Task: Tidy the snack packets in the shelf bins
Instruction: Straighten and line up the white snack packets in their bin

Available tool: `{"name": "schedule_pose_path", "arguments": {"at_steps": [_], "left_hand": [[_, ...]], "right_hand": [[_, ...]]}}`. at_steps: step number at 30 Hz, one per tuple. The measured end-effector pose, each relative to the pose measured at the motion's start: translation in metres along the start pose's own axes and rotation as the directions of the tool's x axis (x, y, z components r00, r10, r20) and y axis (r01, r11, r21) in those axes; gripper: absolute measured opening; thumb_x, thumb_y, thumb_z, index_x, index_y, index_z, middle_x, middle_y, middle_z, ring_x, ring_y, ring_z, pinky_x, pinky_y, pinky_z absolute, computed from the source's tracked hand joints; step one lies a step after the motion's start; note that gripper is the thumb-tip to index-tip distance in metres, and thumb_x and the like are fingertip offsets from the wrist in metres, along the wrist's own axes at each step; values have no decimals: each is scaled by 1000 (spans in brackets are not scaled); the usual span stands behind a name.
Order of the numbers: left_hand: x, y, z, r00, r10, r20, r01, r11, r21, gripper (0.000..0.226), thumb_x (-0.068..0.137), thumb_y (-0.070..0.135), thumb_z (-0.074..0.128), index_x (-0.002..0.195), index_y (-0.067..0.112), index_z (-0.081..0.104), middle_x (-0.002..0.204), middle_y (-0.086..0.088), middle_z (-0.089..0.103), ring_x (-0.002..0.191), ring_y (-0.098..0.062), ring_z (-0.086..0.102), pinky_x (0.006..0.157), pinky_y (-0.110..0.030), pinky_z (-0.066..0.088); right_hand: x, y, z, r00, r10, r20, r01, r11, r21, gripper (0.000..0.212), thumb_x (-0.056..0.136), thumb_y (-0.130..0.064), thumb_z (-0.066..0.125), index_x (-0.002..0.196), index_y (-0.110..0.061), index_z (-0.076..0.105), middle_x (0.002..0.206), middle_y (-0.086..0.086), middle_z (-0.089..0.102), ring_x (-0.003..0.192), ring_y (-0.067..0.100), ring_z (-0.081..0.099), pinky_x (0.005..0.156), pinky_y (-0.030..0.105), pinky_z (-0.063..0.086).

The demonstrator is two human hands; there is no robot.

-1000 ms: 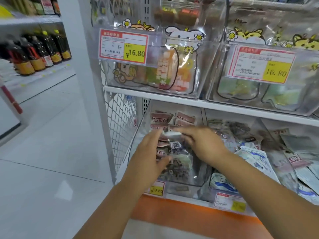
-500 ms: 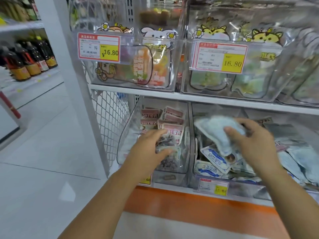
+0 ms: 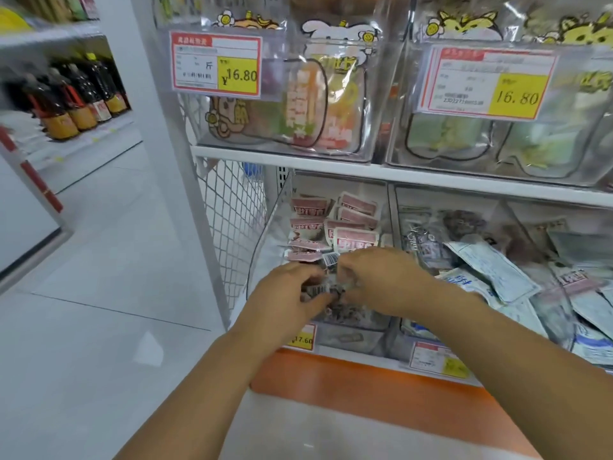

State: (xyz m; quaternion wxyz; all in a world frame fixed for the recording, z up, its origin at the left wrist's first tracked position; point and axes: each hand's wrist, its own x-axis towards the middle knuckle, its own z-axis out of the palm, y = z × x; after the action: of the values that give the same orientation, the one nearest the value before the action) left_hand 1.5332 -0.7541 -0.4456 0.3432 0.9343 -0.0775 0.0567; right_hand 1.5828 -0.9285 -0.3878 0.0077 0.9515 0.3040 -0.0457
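On the lower shelf (image 3: pixel 431 182), at its left end, stands a clear, glossy plastic bin (image 3: pixel 265 247) with a curved side wall. It holds small flat packets (image 3: pixel 355 239), crinkly film with pink printed labels at the back, barcoded clear ones showing dark contents at the front. Both hands meet over the front of this bin. The left hand (image 3: pixel 285 297) curls its fingers onto a barcoded packet (image 3: pixel 320 289); the right hand (image 3: pixel 381 277) pinches the same cluster from the other side, fingertips nearly touching the left's. Just beside it, the next bin (image 3: pixel 396 207) is heaped with pale blue-and-white pouches (image 3: pixel 491 267), loosely slanted. Above, rigid clear bins carry red-and-yellow price tags (image 3: pixel 215 64).
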Motion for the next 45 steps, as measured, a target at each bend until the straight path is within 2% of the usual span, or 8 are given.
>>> {"name": "schedule_pose_path", "arguments": {"at_steps": [6,9,12,15,20,28,37,45], "left_hand": [[-4,4,-20,996,-91,-1,88,967,-239,34,78,30,77,105,39,59,105,21,61,90,0,59,72,-14,44],[-7,12,-29,979,-174,-105,108,882,-459,22,81,22,75,82,29,54,90,8,69,72,-1,66,61,-23,55],[-7,8,-52,932,-254,-260,92,855,-510,21,80,29,74,87,28,54,94,5,65,71,1,63,55,-10,47],[-7,-6,-66,936,-266,-231,98,828,-553,26,80,32,74,97,47,61,101,2,67,89,-16,68,80,-40,58],[-11,-6,-60,947,-256,-195,127,853,-507,33,87,30,67,99,59,56,118,5,66,107,-10,62,95,-42,50],[-17,10,-60,926,-240,-291,92,892,-443,26,94,24,57,110,44,50,101,18,65,83,3,64,66,-14,49],[-21,76,-25,983,-160,93,185,808,-559,22,92,39,57,114,39,58,93,19,68,65,-12,60,71,-33,57],[4,178,49,984,156,87,-123,946,-301,38,97,35,49,136,34,47,124,20,54,98,12,51,77,1,37]], "right_hand": [[-12,8,-20,994,9,-112,67,746,663,12,79,-27,76,79,-33,64,77,-16,62,65,-5,52,62,13,38],[3,13,-27,991,101,-87,-1,660,751,25,95,-42,49,103,-28,68,95,-19,66,90,-5,59,79,15,44],[32,22,-18,997,75,31,-81,892,445,34,98,-37,47,131,-28,52,133,-4,56,118,16,53,94,25,40],[54,21,1,984,19,176,-24,999,25,54,86,-38,66,135,-30,45,138,0,47,122,21,48,97,34,43],[48,30,-2,996,62,57,-72,978,194,30,71,-48,77,88,-32,58,103,-4,49,101,18,50,79,29,43],[-33,9,-28,907,305,-289,68,572,817,19,75,-35,75,89,-26,65,78,-7,65,70,3,61,68,15,47],[-110,16,-4,940,340,-26,-19,126,992,15,89,-18,62,83,-12,50,59,-18,60,56,-7,53,52,10,37],[-201,110,-7,576,799,-172,67,164,984,17,83,-26,70,74,-22,57,58,-10,60,68,14,56,72,37,43]]}}
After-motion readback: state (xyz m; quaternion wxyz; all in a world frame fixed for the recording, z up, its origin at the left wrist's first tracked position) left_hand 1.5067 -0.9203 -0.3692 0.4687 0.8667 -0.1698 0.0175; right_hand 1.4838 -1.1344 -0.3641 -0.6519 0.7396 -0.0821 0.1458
